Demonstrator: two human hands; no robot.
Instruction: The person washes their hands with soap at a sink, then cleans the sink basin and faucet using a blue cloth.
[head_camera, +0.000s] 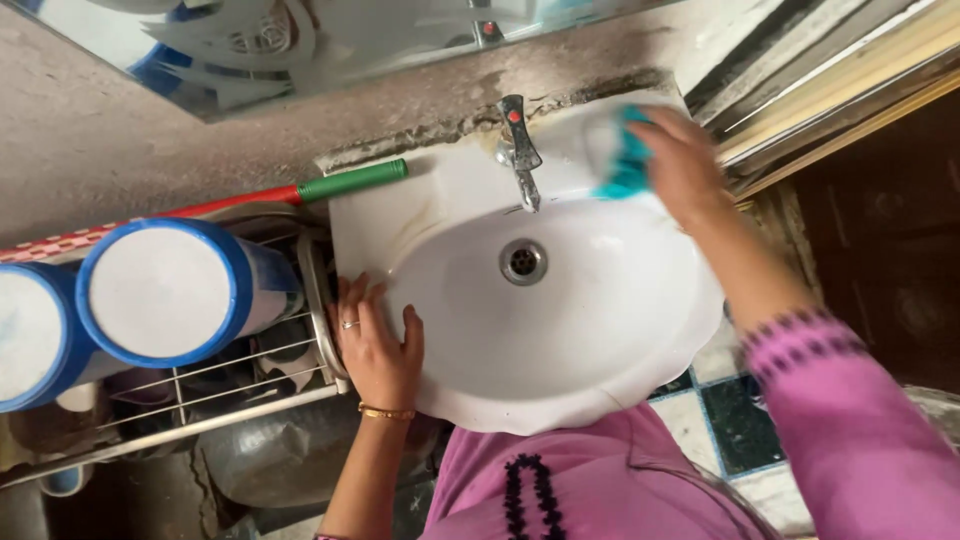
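A white washbasin (600, 330) fills the middle of the head view, with a metal tap (518, 150) at its back and a round drain (523, 261) in the bowl. My right hand (682, 160) presses a teal cloth (625, 160) against the basin's back right ledge, just right of the tap. My left hand (375, 345) rests flat on the basin's left rim, fingers spread, holding nothing. It wears a ring and a gold bangle.
Two blue-rimmed white containers (165, 290) lie on a wire rack (220, 385) left of the basin. A stick with a green handle (350, 182) leans along the grey wall. A mirror (300, 40) hangs above. Dark and white tiles (735, 415) show at lower right.
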